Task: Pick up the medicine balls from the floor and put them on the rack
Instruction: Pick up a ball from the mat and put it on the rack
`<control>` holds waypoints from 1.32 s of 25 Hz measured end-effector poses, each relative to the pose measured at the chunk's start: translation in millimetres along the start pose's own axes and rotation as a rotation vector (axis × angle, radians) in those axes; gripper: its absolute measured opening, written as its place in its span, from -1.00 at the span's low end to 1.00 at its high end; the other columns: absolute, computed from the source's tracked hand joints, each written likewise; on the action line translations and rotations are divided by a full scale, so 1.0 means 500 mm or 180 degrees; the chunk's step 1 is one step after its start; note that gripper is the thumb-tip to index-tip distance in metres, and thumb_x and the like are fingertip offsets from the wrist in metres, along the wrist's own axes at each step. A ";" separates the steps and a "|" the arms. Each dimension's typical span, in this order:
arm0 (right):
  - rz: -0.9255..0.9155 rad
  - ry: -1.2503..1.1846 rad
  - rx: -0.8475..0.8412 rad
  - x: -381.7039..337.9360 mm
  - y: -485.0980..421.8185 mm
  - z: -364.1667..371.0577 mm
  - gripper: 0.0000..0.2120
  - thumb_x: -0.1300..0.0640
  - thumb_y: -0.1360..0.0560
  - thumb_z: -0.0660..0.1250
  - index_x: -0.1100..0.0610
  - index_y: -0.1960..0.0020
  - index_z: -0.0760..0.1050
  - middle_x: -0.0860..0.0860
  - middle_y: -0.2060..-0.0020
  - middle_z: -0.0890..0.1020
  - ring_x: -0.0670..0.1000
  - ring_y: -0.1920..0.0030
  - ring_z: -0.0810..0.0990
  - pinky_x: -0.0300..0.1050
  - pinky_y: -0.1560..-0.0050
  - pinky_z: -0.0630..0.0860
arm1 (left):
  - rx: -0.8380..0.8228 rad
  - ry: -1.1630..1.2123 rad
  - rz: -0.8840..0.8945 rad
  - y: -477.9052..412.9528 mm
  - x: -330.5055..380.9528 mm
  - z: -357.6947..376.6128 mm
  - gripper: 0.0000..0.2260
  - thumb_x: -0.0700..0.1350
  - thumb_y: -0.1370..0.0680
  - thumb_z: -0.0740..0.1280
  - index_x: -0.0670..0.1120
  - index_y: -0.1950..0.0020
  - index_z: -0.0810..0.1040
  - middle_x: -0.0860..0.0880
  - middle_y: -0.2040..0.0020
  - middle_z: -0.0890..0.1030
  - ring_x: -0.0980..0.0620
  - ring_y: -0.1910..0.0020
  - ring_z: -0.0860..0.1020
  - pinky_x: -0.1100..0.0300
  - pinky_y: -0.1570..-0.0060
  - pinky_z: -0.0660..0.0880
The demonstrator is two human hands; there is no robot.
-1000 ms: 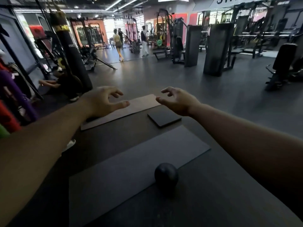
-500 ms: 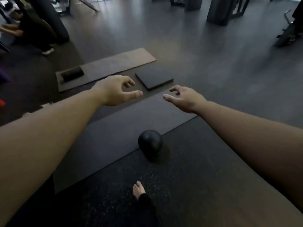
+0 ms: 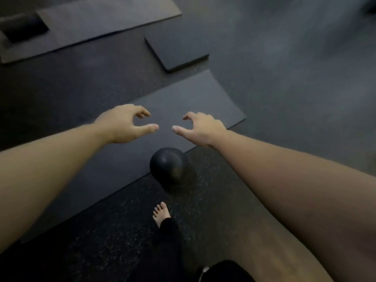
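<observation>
A black medicine ball [image 3: 168, 166] rests on the floor at the near edge of a dark grey mat [image 3: 183, 110]. My left hand [image 3: 124, 124] and my right hand [image 3: 200, 128] are stretched out side by side above and beyond the ball, both empty. Their fingers are curled and spread, thumbs pointing toward each other with a small gap between them. Neither hand touches the ball. No rack is in view.
A thick square black pad [image 3: 177, 48] lies beyond the mat. A long brownish mat [image 3: 97, 21] with a dark roller [image 3: 23, 29] on it lies at the top left. My bare foot [image 3: 161, 214] stands on the speckled rubber floor just before the ball.
The camera has tilted down from the gym hall to the floor. The ball now sits closer under my hands, and both hands have moved nearer each other and lower toward it.
</observation>
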State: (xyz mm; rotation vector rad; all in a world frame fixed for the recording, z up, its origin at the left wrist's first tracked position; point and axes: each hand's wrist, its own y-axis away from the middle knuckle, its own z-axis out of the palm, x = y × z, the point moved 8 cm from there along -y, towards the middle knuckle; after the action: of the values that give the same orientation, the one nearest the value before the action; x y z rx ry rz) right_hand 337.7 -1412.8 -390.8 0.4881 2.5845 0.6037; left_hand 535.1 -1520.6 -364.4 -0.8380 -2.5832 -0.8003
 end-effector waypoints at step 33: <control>0.0374 -0.1188 -0.1302 0.329 -0.806 0.926 0.18 -0.70 -0.11 0.21 -0.17 -0.62 0.22 0.06 -0.48 0.39 0.17 -0.49 0.38 0.15 -0.49 0.33 | 0.0598 0.4152 -0.3281 -0.472 -0.636 1.083 0.08 0.71 0.02 0.42 0.28 -0.45 0.56 0.12 -0.36 0.65 -0.02 -0.31 0.62 -0.16 -0.36 0.54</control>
State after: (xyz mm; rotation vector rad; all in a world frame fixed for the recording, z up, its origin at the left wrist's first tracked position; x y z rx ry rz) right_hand 330.7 -1529.2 -1015.7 0.5536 2.0245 0.9546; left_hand 576.4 -1497.9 -1033.4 0.9364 -1.6086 -0.8429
